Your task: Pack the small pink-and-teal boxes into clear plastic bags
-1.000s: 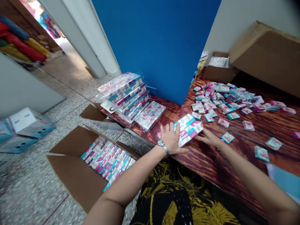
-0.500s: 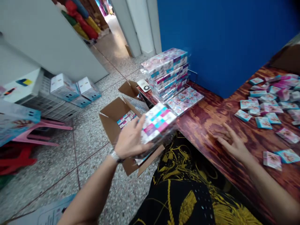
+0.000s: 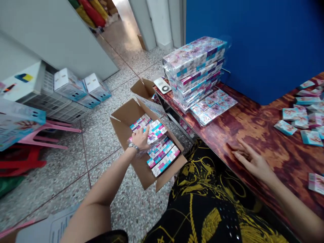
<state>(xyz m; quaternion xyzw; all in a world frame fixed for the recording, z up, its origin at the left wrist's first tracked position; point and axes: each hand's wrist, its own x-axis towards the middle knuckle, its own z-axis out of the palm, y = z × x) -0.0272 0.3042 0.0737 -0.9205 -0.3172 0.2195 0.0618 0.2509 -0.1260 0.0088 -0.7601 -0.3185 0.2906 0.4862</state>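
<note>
My left hand [image 3: 141, 138] is inside an open cardboard box [image 3: 138, 173] on the floor, closed on a clear-wrapped pack of small boxes [image 3: 157, 129]. Its fingers lie over one end of the pack, which sits tilted above other packs [image 3: 165, 161] with white, blue and pink sides. Over the wooden table [image 3: 217, 135], my right hand [image 3: 251, 162] is held with its fingers apart and nothing in it. Stacked wrapped packs [image 3: 194, 64] and a flat wrapped pack [image 3: 215, 104] stand to the left of that hand.
Loose small boxes [image 3: 303, 118] are scattered on the right of the table. A white device with a dark ring [image 3: 162, 85] lies at the table corner. Another carton [image 3: 144, 89] stands behind the open one. Printed boxes [image 3: 69, 84] and a pink stool [image 3: 50, 133] are at the left.
My left hand has carried the wrapped pack down and left from beside the table edge into the carton. My right hand stays over the table, fingers still apart. The view has shifted slightly.
</note>
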